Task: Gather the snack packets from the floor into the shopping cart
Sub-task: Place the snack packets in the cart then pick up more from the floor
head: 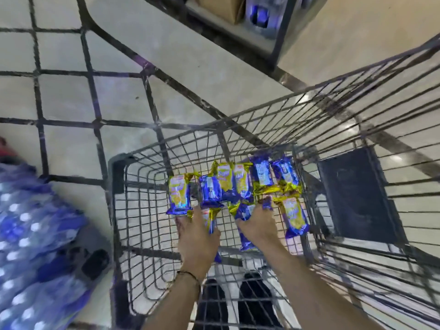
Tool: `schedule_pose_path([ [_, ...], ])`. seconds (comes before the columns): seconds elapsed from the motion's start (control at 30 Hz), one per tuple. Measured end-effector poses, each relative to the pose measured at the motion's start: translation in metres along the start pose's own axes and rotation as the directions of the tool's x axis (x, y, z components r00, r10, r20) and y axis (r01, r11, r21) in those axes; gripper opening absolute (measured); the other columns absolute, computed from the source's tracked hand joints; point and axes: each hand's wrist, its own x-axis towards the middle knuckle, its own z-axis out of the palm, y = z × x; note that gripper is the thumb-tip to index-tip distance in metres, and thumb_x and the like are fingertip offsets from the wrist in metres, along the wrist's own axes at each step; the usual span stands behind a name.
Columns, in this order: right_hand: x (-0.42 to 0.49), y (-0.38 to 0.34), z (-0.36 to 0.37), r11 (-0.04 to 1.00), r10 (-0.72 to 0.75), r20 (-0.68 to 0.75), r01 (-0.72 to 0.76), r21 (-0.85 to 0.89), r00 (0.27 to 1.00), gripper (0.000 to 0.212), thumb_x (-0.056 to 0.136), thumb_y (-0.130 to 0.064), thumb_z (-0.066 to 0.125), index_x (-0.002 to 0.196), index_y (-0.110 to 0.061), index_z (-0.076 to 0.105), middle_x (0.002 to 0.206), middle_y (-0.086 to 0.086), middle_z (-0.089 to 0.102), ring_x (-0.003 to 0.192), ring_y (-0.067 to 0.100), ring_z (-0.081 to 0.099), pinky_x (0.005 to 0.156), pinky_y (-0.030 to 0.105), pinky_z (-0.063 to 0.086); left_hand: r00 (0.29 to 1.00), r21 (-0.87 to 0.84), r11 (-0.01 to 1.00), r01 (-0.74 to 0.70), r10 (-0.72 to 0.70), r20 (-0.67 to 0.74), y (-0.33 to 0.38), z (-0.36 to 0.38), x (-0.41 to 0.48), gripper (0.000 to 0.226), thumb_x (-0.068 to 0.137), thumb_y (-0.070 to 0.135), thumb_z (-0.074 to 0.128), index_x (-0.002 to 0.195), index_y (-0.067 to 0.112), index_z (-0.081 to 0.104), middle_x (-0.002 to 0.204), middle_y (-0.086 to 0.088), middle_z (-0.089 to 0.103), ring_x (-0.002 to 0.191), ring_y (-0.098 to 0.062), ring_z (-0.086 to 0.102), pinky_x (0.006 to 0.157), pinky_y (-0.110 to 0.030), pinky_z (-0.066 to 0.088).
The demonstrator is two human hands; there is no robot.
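View from above into a grey wire shopping cart (116, 210) standing on a pale tiled floor (66, 96). A loose row of blue and gold snack packets (240, 182) lies on the wire bottom of the cart, near its far end. Both bare arms reach down into the cart. The left hand (198, 239) has its fingers curled round a gold-and-blue packet (210, 220). Just beside it, the right hand (258, 226) grips a blue packet (246, 241), fingers closed over it. Outside the cart on the left sits a blurred blue pack of wrapped bottles (35, 234). A cardboard box (223, 8) stands on a low shelf at the top.
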Motion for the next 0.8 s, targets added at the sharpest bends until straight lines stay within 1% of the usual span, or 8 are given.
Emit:
schedule_pose_path([
  [0.1, 0.017, 0.007, 0.022, 0.999, 0.020, -0.014, -0.020, -0.033, 1.000, 0.068, 0.085, -0.047, 0.068, 0.133, -0.007, 0.042, 0.130, 0.016, 0.050, 0.117, 0.035, 0.054, 0.088, 0.041, 0.048, 0.999, 0.031, 0.998, 0.045, -0.046, 0.025, -0.008, 0.027, 0.015, 0.083, 0.085, 0.036, 0.071, 0.150, 0.028, 0.020, 0.148, -0.015, 0.033, 0.130, -0.037, 0.045, 0.093, -0.048, 0.050],
  [0.23, 0.031, 0.009, 0.050, 0.999, 0.012, -0.011, -0.013, -0.043, 1.000, 0.074, 0.086, -0.046, 0.066, 0.139, -0.006, 0.034, 0.130, 0.018, 0.049, 0.118, 0.036, 0.054, 0.090, 0.042, 0.049, 1.000, 0.056, 0.998, 0.022, -0.023, 0.008, -0.015, 0.051, 0.029, 0.076, 0.080, 0.038, 0.069, 0.140, 0.031, 0.024, 0.133, -0.010, 0.040, 0.116, -0.035, 0.055, 0.087, -0.057, 0.052],
  [0.33, 0.038, 0.007, 0.065, 0.997, 0.021, -0.036, -0.023, -0.073, 0.999, 0.080, 0.085, -0.050, 0.066, 0.142, -0.006, 0.032, 0.131, 0.017, 0.050, 0.120, 0.034, 0.052, 0.092, 0.043, 0.051, 1.000, 0.049, 0.999, 0.010, -0.010, 0.008, -0.018, 0.059, 0.037, 0.078, 0.082, 0.038, 0.071, 0.142, 0.033, 0.021, 0.142, -0.009, 0.034, 0.121, -0.035, 0.052, 0.084, -0.058, 0.053],
  [0.43, 0.039, 0.006, 0.069, 0.995, 0.013, -0.063, -0.019, -0.097, 0.998, 0.080, 0.085, -0.053, 0.064, 0.141, -0.007, 0.031, 0.132, 0.017, 0.050, 0.122, 0.034, 0.051, 0.092, 0.043, 0.050, 1.000, 0.071, 0.997, -0.013, 0.012, 0.022, -0.018, 0.060, 0.038, 0.081, 0.086, 0.043, 0.069, 0.147, 0.033, 0.016, 0.149, -0.011, 0.029, 0.130, -0.034, 0.045, 0.088, -0.055, 0.053],
  [0.5, 0.036, 0.007, 0.067, 0.992, 0.005, -0.073, -0.014, -0.124, 0.997, 0.078, 0.086, -0.054, 0.062, 0.140, -0.008, 0.031, 0.133, 0.016, 0.049, 0.121, 0.035, 0.051, 0.092, 0.043, 0.049, 0.999, 0.078, 0.997, -0.027, 0.024, 0.038, -0.020, 0.056, 0.037, 0.080, 0.089, 0.046, 0.066, 0.150, 0.033, 0.014, 0.149, -0.013, 0.030, 0.132, -0.035, 0.041, 0.091, -0.054, 0.052],
  [0.6, 0.026, 0.009, 0.057, 0.985, -0.028, -0.077, 0.015, -0.171, 0.997, 0.071, 0.088, -0.056, 0.059, 0.138, -0.012, 0.034, 0.134, 0.014, 0.049, 0.121, 0.035, 0.050, 0.089, 0.043, 0.049, 0.998, 0.095, 0.995, -0.044, 0.040, 0.043, -0.024, 0.043, 0.032, 0.075, 0.090, 0.045, 0.063, 0.148, 0.036, 0.016, 0.148, -0.013, 0.032, 0.131, -0.037, 0.044, 0.092, -0.054, 0.051],
  [0.7, 0.010, 0.014, 0.037, 0.972, -0.059, -0.084, 0.038, -0.230, 0.995, 0.069, 0.088, -0.060, 0.056, 0.136, -0.014, 0.037, 0.131, 0.010, 0.051, 0.120, 0.032, 0.051, 0.082, 0.043, 0.051, 0.996, 0.163, 0.983, -0.085, 0.081, 0.034, -0.025, 0.020, 0.024, 0.066, 0.092, 0.040, 0.060, 0.147, 0.030, 0.025, 0.138, -0.011, 0.040, 0.123, -0.032, 0.047, 0.090, -0.046, 0.052],
  [0.8, -0.012, 0.017, 0.008, 0.951, -0.143, -0.103, 0.108, -0.288, 0.984, 0.060, 0.092, -0.056, 0.051, 0.134, -0.014, 0.041, 0.128, 0.009, 0.054, 0.117, 0.029, 0.053, 0.084, 0.042, 0.055, 0.992, 0.241, 0.962, -0.130, 0.126, 0.032, -0.020, -0.013, 0.016, 0.061, 0.095, 0.041, 0.055, 0.148, 0.025, 0.030, 0.138, -0.010, 0.042, 0.122, -0.030, 0.048, 0.093, -0.044, 0.051],
])
